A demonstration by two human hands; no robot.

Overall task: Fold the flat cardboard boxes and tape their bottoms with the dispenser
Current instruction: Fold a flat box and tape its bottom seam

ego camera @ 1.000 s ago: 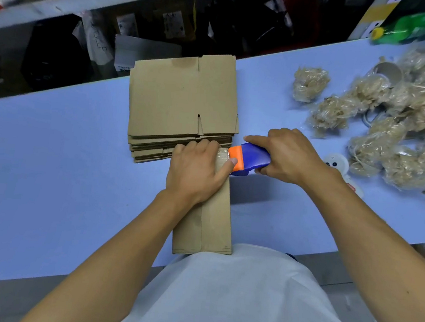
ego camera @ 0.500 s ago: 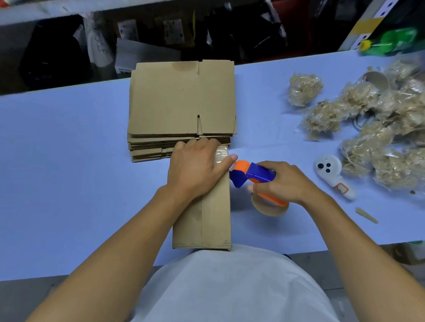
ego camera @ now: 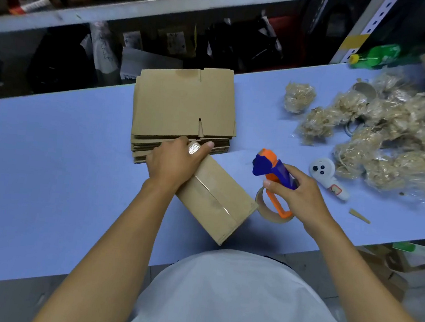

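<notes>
spanning most of the view, the blue table (ego camera: pixel 46 182) carries everything. at about twelve o'clock sits the stack of flat cardboard boxes (ego camera: pixel 184 105), squared up and untouched on top. out at two o'clock lies a heap of plastic-wrapped straw bundles (ego camera: pixel 381 142), with a white handheld device (ego camera: pixel 330 178) at its near edge.

at the centre lies the folded box (ego camera: pixel 215 200), angled so its far end points to eleven o'clock and its near end to five. a glossy strip of tape runs along its centre seam and wraps over the far end. the left hand (ego camera: pixel 174 164) presses on that far end, fingers curled over the edge and thumb out toward one o'clock, pinning the tape tail.

at three o'clock of the box, the right hand (ego camera: pixel 299 196) has its fingers wrapped around the tape dispenser (ego camera: pixel 273 172), the blue and orange head tilted up, the roll touching the table just beside the box's near corner and clear of the seam.

judging by this, the seam looks taped and the step in hand is finishing off: rub the tail flat with firm thumb pressure so no edge lifts, keep the flaps butted together, and park the dispenser within reach, cutter side away from the fingers.
</notes>
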